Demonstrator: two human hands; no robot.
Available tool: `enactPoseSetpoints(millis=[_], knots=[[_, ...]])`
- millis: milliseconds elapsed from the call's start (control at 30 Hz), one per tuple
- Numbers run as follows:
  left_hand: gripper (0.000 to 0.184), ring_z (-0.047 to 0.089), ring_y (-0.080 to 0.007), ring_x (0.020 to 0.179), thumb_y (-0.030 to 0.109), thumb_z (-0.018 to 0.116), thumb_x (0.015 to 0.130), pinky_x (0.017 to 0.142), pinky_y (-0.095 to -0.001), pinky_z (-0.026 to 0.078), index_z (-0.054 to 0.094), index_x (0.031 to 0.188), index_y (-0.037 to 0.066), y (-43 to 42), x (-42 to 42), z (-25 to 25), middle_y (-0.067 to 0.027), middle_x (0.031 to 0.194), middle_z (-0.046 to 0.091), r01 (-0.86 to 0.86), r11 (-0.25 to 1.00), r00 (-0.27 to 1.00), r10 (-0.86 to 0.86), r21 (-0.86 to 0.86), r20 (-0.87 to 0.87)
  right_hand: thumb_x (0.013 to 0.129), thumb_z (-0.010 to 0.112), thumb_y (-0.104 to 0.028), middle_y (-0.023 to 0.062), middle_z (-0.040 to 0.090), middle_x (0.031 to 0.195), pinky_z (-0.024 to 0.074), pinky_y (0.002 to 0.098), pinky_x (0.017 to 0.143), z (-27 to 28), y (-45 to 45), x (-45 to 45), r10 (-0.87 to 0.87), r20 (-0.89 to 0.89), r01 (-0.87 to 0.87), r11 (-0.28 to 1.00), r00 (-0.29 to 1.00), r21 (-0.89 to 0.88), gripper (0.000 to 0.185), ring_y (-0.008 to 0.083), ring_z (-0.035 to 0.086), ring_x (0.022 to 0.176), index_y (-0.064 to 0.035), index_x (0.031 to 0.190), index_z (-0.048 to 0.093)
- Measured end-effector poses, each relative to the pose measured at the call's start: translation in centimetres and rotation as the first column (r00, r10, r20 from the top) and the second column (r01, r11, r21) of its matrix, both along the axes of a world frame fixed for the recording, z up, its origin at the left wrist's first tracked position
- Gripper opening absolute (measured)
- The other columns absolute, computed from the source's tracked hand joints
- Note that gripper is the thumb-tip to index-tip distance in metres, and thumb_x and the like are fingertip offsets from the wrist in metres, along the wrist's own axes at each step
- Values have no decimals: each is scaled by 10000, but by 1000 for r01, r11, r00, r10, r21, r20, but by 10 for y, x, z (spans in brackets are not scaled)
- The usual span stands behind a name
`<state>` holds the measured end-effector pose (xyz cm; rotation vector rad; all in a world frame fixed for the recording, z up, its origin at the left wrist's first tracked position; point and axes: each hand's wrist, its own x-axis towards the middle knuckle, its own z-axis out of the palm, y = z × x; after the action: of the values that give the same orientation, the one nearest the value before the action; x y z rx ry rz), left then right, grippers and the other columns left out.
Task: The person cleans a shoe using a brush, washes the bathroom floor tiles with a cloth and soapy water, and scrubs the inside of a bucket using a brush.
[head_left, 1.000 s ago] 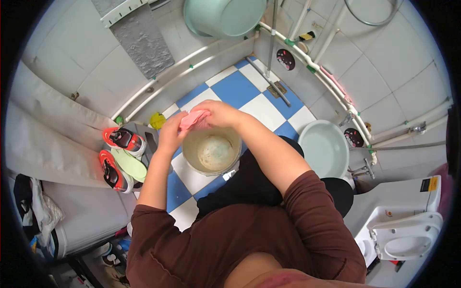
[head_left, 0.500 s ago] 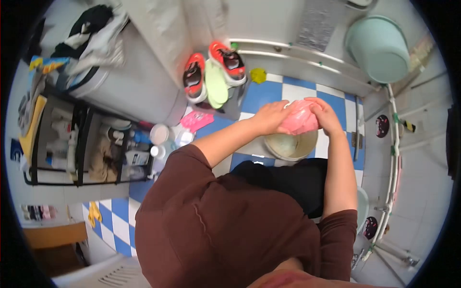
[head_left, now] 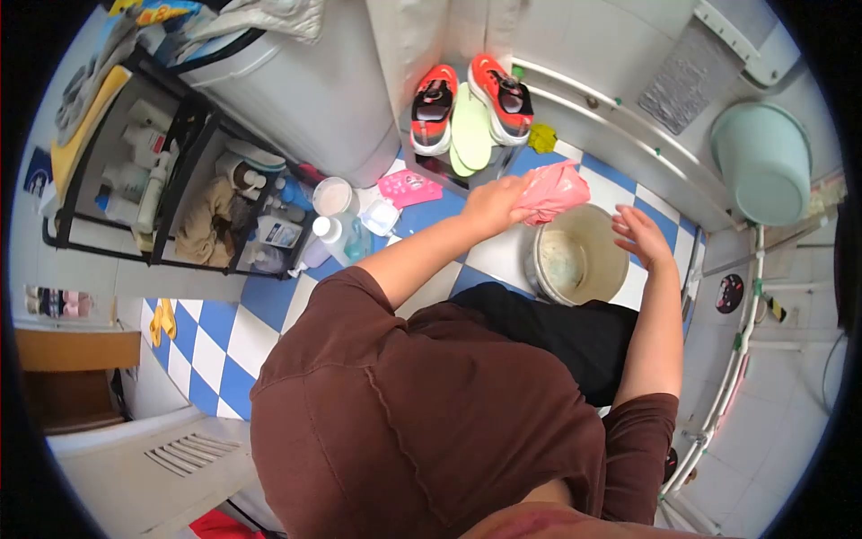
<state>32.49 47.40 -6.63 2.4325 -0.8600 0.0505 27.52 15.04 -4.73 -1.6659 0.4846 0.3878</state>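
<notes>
In my left hand (head_left: 496, 206) is a crumpled pink cloth-like item (head_left: 555, 193), held near the upper left rim of a round bucket (head_left: 611, 235). The bucket stands on the tiled floor with a whitish patch visible inside it. My right hand (head_left: 644, 238) is apart from the pink item, fingers spread and holding nothing, just past the bucket's right rim. Beyond the left hand, red and black shoes (head_left: 434, 112) and light green insoles (head_left: 470, 130) rest on a grey stand.
A black rack (head_left: 153, 251) of bottles stands at the left, beside a large grey bin or drum (head_left: 305, 99). Bottles, a tub (head_left: 333, 196) and a bright pink packet (head_left: 409, 188) lie on the floor. A green basin (head_left: 763, 162) hangs at the upper right.
The view has swung left toward the rack. My right hand has let go of the pink item and moved off to the right; my left hand keeps hold of it.
</notes>
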Motion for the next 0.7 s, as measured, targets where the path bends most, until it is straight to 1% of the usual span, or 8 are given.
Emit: enactPoseSetpoints(millis=[167,233,267,400,500,533,600,700], knots=[[654,544,-357,1013,363,625,790,805,-431,462,371,1327,90,43,3,2,-194,1109,561,-245,968,966,238,-59,-103,860,555,-421,45,567,1052,469,345,777,-28,-19,-2,68,-133,-107,943,989,-314,424,170,532,958,-115,1151,525],[635,575,-371,942,385,597,804,780,-430,472,371,1331,110,68,6,-6,-208,1053,588,-350,914,933,360,-204,9,865,548,-406,41,569,1029,470,354,771,-42,-28,0,102,-176,-156,930,979,-333,394,177,536,951,-133,1148,525],[633,557,-381,984,386,575,822,815,-422,459,352,1345,108,82,10,-15,-221,1096,568,-384,873,922,381,-302,-69,864,548,-409,40,565,1053,467,369,792,-47,-34,1,112,-200,-175,928,973,-330,395,188,537,971,-147,1158,521],[576,476,-363,1155,325,436,901,941,-393,389,261,1392,80,158,9,-20,-254,1253,468,-629,671,776,576,-393,-259,871,541,-394,46,562,1075,470,390,808,-50,-32,8,79,-212,-149,930,974,-336,378,209,546,980,-154,1162,513],[554,543,-325,1086,276,425,889,910,-380,419,286,1359,19,216,-4,-9,-240,1161,544,-755,439,634,677,-487,-373,875,536,-383,53,562,1069,471,392,801,-46,-19,19,95,-200,-160,926,975,-342,366,204,540,989,-148,1156,513],[526,573,-312,1029,248,426,878,879,-367,438,321,1326,-8,228,-18,7,-219,1108,576,-739,359,658,568,-570,-495,875,536,-383,55,562,1069,472,392,799,-46,-14,23,111,-198,-174,923,974,-343,365,202,540,987,-148,1154,514],[414,631,-287,865,168,440,849,776,-343,477,449,1195,-57,289,-12,-28,-148,974,643,-766,316,618,599,-559,-509,875,537,-383,57,563,1065,472,392,793,-48,-7,29,130,-194,-191,920,972,-343,362,199,542,974,-150,1151,515],[405,611,-281,920,181,488,818,775,-362,469,502,1145,-59,322,-29,-21,-202,1031,608,-718,14,486,725,-696,-487,879,533,-376,60,566,1056,472,396,790,-52,-4,32,124,-203,-189,919,971,-346,356,199,549,957,-143,1147,514]])
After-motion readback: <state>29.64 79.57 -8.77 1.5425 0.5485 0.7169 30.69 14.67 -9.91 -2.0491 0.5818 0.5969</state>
